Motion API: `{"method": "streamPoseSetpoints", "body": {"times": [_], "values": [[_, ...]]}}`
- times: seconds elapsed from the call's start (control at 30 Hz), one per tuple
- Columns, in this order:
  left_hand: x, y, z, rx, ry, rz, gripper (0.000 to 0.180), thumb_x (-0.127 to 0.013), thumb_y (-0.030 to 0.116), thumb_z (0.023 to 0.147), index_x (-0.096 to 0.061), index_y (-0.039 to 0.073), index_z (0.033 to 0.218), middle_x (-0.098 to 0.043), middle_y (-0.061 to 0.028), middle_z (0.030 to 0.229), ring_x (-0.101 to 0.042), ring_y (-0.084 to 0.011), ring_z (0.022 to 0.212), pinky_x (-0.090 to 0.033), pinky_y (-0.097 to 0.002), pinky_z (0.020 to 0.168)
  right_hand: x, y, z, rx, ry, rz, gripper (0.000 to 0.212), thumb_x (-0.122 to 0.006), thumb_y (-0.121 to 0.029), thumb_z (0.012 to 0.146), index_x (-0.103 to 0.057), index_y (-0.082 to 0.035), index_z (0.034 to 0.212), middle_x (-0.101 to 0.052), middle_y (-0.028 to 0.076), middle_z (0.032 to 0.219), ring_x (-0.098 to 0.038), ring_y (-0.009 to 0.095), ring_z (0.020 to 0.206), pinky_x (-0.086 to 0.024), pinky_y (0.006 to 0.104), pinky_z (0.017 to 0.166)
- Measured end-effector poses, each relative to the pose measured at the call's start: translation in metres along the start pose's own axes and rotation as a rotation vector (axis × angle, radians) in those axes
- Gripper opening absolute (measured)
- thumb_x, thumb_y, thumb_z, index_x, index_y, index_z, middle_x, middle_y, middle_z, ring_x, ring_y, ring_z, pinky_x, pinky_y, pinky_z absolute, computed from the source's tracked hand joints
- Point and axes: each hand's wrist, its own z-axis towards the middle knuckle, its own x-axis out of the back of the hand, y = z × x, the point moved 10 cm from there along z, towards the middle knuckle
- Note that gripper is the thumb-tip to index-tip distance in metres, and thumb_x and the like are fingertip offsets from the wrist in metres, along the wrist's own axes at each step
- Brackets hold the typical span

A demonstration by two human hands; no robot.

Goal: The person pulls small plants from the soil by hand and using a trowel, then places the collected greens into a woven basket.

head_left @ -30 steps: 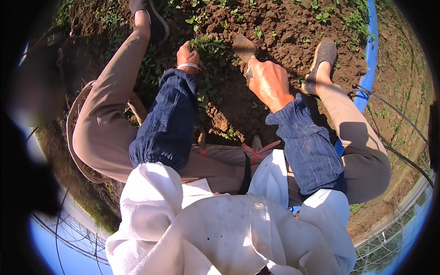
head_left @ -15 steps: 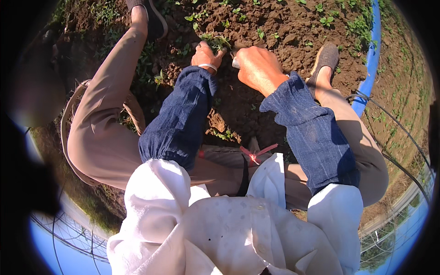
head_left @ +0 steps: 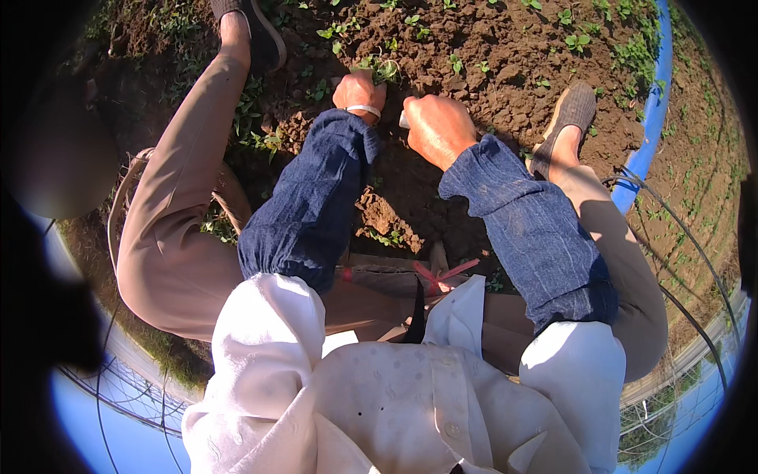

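My left hand [head_left: 361, 92], a pale band at its wrist, is closed low over the soil, right against a clump of small green weeds [head_left: 383, 69]. Its fingertips are hidden, so whether they grip the stems I cannot make out. To its right, my right hand [head_left: 440, 126] is wrapped round a tool handle [head_left: 404, 120]; only a short pale, metallic-looking end sticks out by the thumb side. The rest of that tool is hidden by the fist and shadow. Loose brown soil [head_left: 489, 95] lies around both hands.
Small green seedlings [head_left: 577, 42] dot the soil ahead. A blue hose [head_left: 651, 126] runs along the right, with a black thin tube [head_left: 685, 209] near it. My shoes [head_left: 570, 118] stand at either side. A red ribbon [head_left: 446, 275] is tied between my legs.
My left hand has turned over more, so its fingers and thumb show less beside the weeds. My right hand has shifted slightly nearer to me. The view has moved a little.
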Motion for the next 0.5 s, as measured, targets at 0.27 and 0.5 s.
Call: {"method": "streamPoseSetpoints", "body": {"times": [0.27, 0.5], "values": [[-0.022, -0.040, 0.014, 0.052, 0.022, -0.465, 0.036, -0.073, 0.022, 0.070, -0.069, -0.003, 0.096, -0.066, -0.0283, 0.090, -0.067, -0.0386, 0.087, -0.052, -0.0398, 0.078, -0.029, 0.032, -0.005, 0.018, 0.079, 0.045, 0.011, -0.065, -0.010, 0.075, -0.062, -0.006, 0.085, -0.064, 0.014, 0.064, -0.065, 0.032, 0.062, -0.052, 0.0439, 0.057], [-0.015, -0.073, 0.016, 0.204, 0.045, -0.854, 0.017, -0.069, 0.012, 0.078, -0.069, -0.001, 0.089, -0.066, -0.0051, 0.074, -0.059, -0.0141, 0.063, -0.046, -0.0293, 0.060, -0.040, 0.073, -0.014, 0.062, 0.140, 0.273, 0.024, -0.063, -0.005, 0.075, -0.064, -0.017, 0.095, -0.064, 0.007, 0.066, -0.064, 0.028, 0.061, -0.050, 0.0413, 0.055]]}}
